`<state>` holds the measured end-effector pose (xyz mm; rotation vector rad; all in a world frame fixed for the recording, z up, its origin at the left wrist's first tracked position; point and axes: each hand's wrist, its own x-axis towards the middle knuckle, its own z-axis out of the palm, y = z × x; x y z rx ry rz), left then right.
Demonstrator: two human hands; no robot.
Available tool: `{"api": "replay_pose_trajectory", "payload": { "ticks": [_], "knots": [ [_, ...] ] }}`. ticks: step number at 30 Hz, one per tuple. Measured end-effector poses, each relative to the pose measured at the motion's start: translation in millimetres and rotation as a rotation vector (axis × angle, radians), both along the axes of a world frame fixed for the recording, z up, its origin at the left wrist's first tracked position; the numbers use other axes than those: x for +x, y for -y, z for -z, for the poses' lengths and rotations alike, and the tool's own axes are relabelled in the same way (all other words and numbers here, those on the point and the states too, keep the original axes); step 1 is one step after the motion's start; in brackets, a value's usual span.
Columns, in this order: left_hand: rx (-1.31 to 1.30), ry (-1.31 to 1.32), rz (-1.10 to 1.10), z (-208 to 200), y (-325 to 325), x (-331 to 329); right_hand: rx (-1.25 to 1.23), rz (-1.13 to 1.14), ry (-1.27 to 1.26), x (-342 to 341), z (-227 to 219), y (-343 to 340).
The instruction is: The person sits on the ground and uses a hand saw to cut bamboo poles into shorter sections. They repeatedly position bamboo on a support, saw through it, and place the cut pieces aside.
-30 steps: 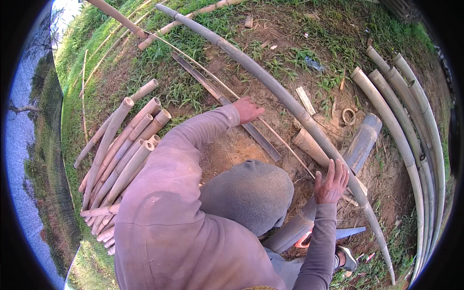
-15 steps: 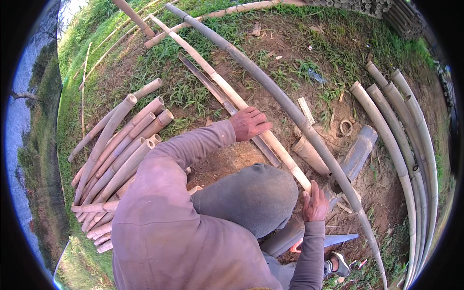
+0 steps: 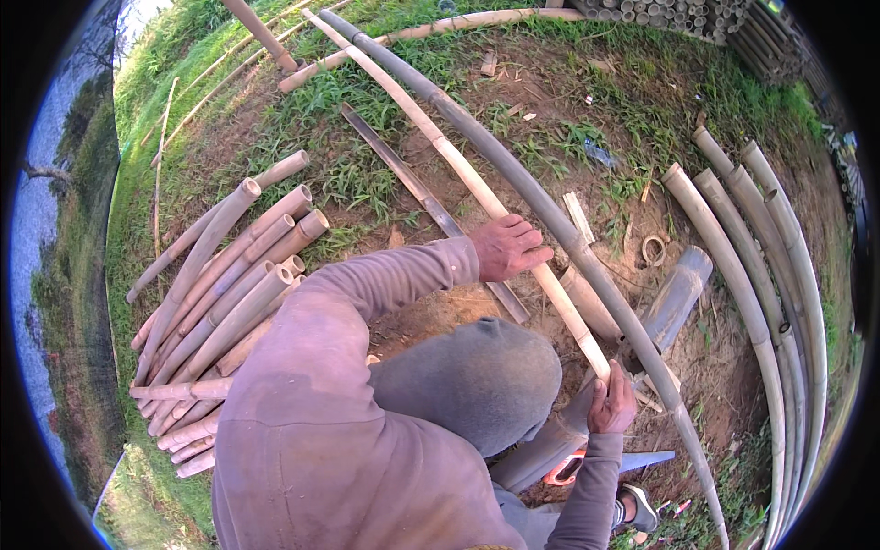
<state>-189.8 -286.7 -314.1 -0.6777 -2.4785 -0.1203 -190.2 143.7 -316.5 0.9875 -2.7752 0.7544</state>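
Note:
A long pale bamboo strip (image 3: 458, 168) runs slantwise from the far left toward my right hand. My left hand (image 3: 510, 248) is closed over it partway along, knuckles up. At its near end, my right hand (image 3: 612, 401) holds the tip between thumb and fingers. Just right of the strip lies a long grey bamboo pole (image 3: 600, 266), close beside it and almost parallel. Below my left forearm's line a dark split bamboo length (image 3: 403, 174) rests on the ground, partly hidden by my sleeve. My bent knee (image 3: 477, 380) is between my arms.
Cut bamboo poles (image 3: 215, 307) are piled at left; more long poles (image 3: 733, 247) curve along the right. Short thick bamboo pieces (image 3: 676, 291) lie beyond the grey pole. A handsaw (image 3: 564, 469) with an orange handle sits near my right forearm. Stacked bamboo (image 3: 660, 11) stands far back.
Both hands have shifted right and slightly nearer, carrying the pale strip with them. It now lies closer to the grey pole and farther from the dark split length.

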Motion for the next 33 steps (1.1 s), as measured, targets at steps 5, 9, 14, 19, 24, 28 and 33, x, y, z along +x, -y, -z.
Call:
{"api": "replay_pose_trajectory", "payload": {
  "ticks": [5,9,14,19,24,28,33],
  "knots": [
    [0.003,0.015,-0.002,10.9,-16.7,-5.1,0.077,0.032,0.034,1.2,-1.8,-16.7],
    [0.008,0.026,0.006,11.6,-18.2,-8.3,0.086,0.044,0.053,2.0,-2.8,-16.4],
    [0.013,0.039,0.006,16.0,-16.6,-14.3,0.036,0.052,0.045,1.0,2.7,-14.9],
    [0.037,0.053,0.006,20.2,-6.1,-17.1,0.079,0.073,0.067,-2.5,5.2,-5.1],
    [0.023,0.078,-0.021,21.1,2.4,-19.0,0.029,0.045,0.006,-8.5,15.4,3.8],
    [0.015,0.079,-0.039,23.2,8.9,-19.8,0.065,0.058,0.054,-9.9,10.0,12.8],
    [0.008,0.126,-0.057,24.8,14.8,-24.0,0.072,0.062,0.061,-15.2,9.6,19.8]
  ]
}}
